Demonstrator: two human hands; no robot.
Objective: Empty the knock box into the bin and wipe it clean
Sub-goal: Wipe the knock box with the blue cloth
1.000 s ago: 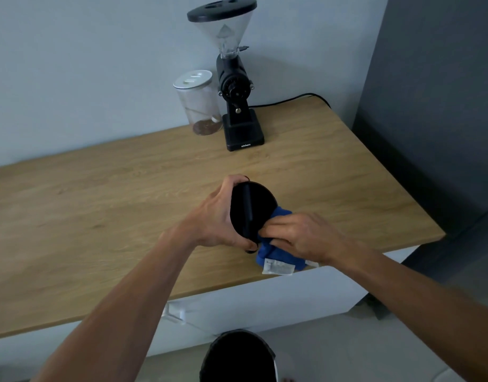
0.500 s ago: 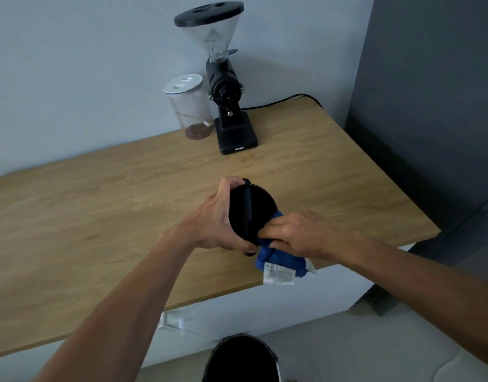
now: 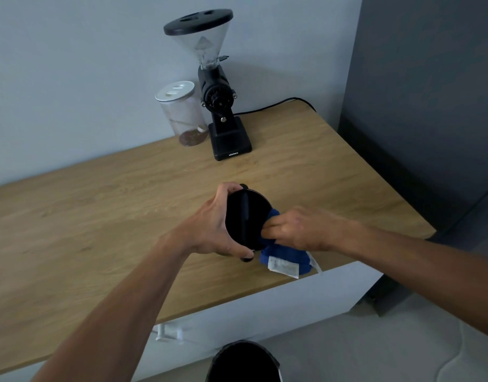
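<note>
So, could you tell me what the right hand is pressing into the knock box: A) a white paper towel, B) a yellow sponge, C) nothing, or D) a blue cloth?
D: the right hand pushes a blue cloth into the black knock box, which the left hand grips.

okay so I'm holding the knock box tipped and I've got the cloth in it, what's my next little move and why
Probably sweep the blue cloth around the inside wall. The left hand holds the round black knock box tilted with its mouth toward you, and the right hand presses the cloth in only at the right rim, beside the bar, so the rest likely remains unwiped.
</note>
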